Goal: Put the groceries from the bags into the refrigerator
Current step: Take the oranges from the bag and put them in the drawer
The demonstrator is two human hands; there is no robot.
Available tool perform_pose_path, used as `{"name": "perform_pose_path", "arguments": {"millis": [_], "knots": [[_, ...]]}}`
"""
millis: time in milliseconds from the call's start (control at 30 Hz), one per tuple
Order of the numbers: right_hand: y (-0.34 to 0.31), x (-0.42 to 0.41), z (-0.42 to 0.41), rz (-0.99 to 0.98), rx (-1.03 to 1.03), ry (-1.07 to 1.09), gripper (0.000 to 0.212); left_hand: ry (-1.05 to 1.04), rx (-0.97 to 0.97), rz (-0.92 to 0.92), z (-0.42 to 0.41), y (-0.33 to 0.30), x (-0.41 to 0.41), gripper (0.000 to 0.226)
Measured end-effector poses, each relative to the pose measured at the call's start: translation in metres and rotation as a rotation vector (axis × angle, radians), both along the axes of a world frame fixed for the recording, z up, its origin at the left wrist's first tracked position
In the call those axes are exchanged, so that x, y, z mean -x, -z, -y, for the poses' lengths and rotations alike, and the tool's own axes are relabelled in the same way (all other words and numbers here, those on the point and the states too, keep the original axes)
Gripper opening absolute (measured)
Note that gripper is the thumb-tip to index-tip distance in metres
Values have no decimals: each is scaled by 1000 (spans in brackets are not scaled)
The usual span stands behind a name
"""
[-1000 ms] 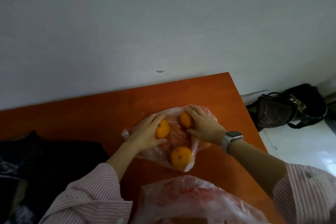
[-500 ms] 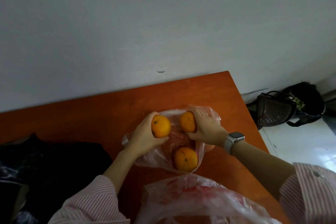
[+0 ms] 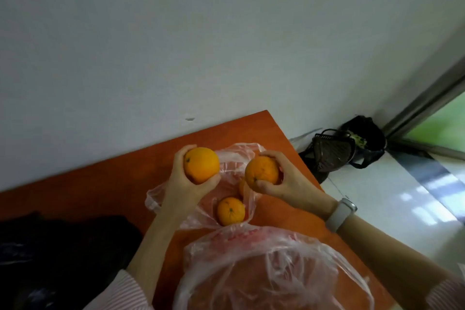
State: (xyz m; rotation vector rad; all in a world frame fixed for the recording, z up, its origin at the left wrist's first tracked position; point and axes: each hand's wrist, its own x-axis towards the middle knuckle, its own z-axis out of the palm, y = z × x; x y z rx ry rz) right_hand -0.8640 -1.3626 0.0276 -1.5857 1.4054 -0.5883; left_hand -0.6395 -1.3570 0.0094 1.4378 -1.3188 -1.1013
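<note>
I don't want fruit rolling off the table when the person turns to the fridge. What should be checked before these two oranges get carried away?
1. Left hand grip on its orange: ok, fingers wrap it.
2. Right hand grip on its orange: ok, held clear of the bag.
3. Loose orange stays put: ok, it lies inside the open bag.
4. Another orange behind the right one: cannot tell, only an orange sliver shows.
5. Near bag on the table: cannot tell, its base is out of view.
6. Fridge open and path free: cannot tell, not in view.
</note>
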Motion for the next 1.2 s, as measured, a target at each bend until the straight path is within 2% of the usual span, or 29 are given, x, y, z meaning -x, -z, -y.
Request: {"name": "perform_pose_path", "arguments": {"millis": [67, 167, 233, 300, 433, 633, 767, 933, 1100, 1200], "knots": [[-13, 20, -23, 134, 8, 27, 49, 50, 37, -6, -12, -18, 17, 74], [-32, 55, -63, 419, -72, 194, 39, 159, 76, -17, -36, -45, 50, 69], [-45, 84, -97, 581, -128, 295, 43, 245, 89, -26, -58, -63, 81, 64], [-55, 118, -139, 656, -113, 354, 56, 334, 117, -31, -85, -76, 120, 61], [-65, 190, -247, 532, -5, 475, 71, 508, 199, 27, -157, -82, 211, 62], [-55, 316, -463, 338, 114, 864, 62, 865, 158, 19, -310, -78, 376, 77], [-55, 378, -597, 211, 190, 1107, 54, 1090, 189, 53, -407, -73, 481, 74], [-54, 426, -734, 14, 251, 1370, 57, 1415, 231, 41, -513, -69, 598, 69], [-56, 468, -831, -9, 325, 1619, 54, 1663, 270, 28, -608, -68, 691, 68], [-66, 509, -875, 94, 419, 1745, 47, 1757, 295, 6, -656, -70, 751, 67]]}}
